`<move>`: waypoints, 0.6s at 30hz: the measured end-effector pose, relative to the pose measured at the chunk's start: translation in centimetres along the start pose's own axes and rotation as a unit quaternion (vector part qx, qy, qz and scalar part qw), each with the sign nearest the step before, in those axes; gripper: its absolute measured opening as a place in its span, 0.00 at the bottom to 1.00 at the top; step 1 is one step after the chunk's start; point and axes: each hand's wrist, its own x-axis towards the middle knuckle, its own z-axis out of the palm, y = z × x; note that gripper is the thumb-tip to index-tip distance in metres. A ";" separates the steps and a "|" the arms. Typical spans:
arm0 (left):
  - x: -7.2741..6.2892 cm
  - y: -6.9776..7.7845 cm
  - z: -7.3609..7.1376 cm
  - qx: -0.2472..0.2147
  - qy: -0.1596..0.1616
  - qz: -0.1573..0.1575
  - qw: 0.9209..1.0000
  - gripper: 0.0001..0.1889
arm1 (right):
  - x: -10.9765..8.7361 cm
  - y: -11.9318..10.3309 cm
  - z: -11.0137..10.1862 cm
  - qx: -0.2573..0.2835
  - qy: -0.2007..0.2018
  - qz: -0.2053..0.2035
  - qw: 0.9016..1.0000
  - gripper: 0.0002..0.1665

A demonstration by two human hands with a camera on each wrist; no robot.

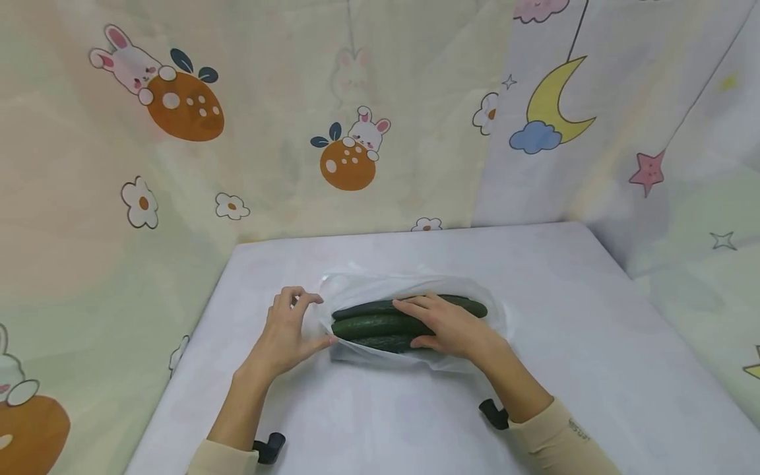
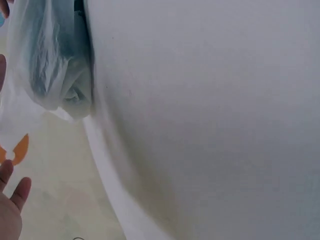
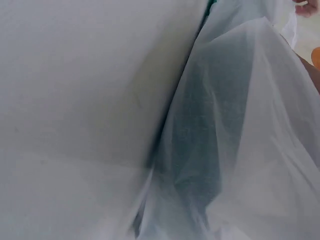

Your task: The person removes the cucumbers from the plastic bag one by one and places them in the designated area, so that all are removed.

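Observation:
Three dark green cucumbers (image 1: 374, 325) lie side by side in a thin white plastic bag (image 1: 365, 287), its mouth spread wide around them. My right hand (image 1: 454, 328) rests over their right part, with the fingers on the far cucumber and the thumb on the near side. At the left end of the bag is my left hand (image 1: 284, 336), its thumb and fingers apart and its thumb tip at the bag's edge. The left wrist view shows the translucent bag (image 2: 55, 75) from the side. Its wall (image 3: 250, 125) covers much of the right wrist view, with a dark green shape behind it.
A white cloth covers the table (image 1: 392, 415) under the bag. Behind it hangs a curtain (image 1: 415, 152) printed with rabbits, oranges and a moon. A black fitting (image 1: 270, 448) is at the left wrist and another (image 1: 494, 414) at the right.

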 end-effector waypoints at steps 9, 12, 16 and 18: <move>-1.0 0.1 1.0 -0.034 -0.037 0.046 0.998 0.28 | -0.2 0.4 0.9 -0.004 -0.006 -0.005 1.000 0.45; -1.0 0.0 1.3 -0.041 -0.038 0.061 0.997 0.27 | -0.3 0.4 1.0 -0.003 0.003 -0.004 1.000 0.44; -0.5 0.2 1.1 -0.043 -0.026 0.074 0.996 0.25 | -0.4 0.3 0.9 0.002 0.010 0.001 1.000 0.43; -0.2 0.2 0.9 -0.039 -0.025 0.079 0.996 0.23 | -0.3 0.4 0.9 -0.001 0.012 0.003 1.000 0.43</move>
